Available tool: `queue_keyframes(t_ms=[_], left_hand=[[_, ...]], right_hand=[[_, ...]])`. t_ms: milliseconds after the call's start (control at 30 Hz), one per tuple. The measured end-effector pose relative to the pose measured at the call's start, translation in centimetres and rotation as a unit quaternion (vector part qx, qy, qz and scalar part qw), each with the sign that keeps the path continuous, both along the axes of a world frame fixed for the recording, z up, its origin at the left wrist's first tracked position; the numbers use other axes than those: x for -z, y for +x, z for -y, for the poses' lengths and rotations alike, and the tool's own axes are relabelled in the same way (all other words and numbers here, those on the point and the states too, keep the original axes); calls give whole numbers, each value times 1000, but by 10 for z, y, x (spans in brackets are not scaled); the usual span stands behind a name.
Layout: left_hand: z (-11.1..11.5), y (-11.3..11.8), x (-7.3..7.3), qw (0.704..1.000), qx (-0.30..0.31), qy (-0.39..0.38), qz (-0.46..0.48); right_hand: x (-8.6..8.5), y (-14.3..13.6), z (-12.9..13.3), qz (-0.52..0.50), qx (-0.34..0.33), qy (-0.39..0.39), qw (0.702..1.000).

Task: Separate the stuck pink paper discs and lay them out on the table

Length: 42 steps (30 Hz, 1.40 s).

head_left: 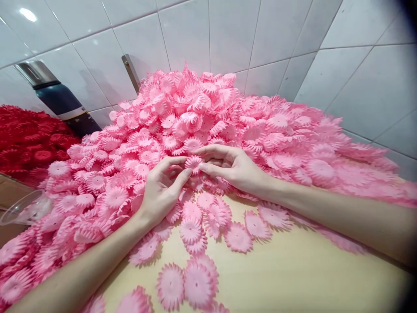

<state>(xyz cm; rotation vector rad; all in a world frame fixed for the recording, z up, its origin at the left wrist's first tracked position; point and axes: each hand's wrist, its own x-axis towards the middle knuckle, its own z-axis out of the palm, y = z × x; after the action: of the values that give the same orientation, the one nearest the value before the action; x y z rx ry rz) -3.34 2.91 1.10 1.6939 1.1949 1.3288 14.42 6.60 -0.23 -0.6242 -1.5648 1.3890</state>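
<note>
Between my two hands, in front of a big heap of pink petal discs (195, 108), is one small pink disc with a fringed edge (193, 164). My left hand (163, 184) pinches its left side between thumb and index finger. On the right side, my right hand (234, 165) holds the same disc with thumb and fingertips. Several flat pink discs (197, 282) lie on the pale yellow tabletop (276, 274) below my hands, some of them overlapping.
A heap of red petal discs (32, 139) is at the far left, beside a dark blue bottle with a steel cap (61, 98). A clear plastic cup (28, 208) lies near a cardboard box (11, 193). A narrow metal strip (130, 73) leans on the white tiled wall (234, 30).
</note>
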Motion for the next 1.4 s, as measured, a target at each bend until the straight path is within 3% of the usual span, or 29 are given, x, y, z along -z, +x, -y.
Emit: queue_keyframes(t_ms=[333, 533, 767, 933, 1200, 1400], left_hand=[[0, -5, 6, 987, -2, 106, -119], [-1, -6, 5, 971, 8, 161, -177], [-2, -6, 8, 985, 10, 129, -118], [-2, -4, 8, 986, -7, 132, -102], [3, -3, 4, 964, -44, 192, -179], [1, -4, 6, 965, -40, 176, -188]], right_hand=[[-6, -3, 10, 97, 69, 20, 993], [-3, -4, 9, 99, 92, 43, 990], [-4, -2, 6, 44, 33, -27, 998], [-3, -3, 9, 12, 23, -6, 1000], [-1, -2, 9, 13, -28, -4, 999], [-2, -3, 8, -19, 2, -33, 999]])
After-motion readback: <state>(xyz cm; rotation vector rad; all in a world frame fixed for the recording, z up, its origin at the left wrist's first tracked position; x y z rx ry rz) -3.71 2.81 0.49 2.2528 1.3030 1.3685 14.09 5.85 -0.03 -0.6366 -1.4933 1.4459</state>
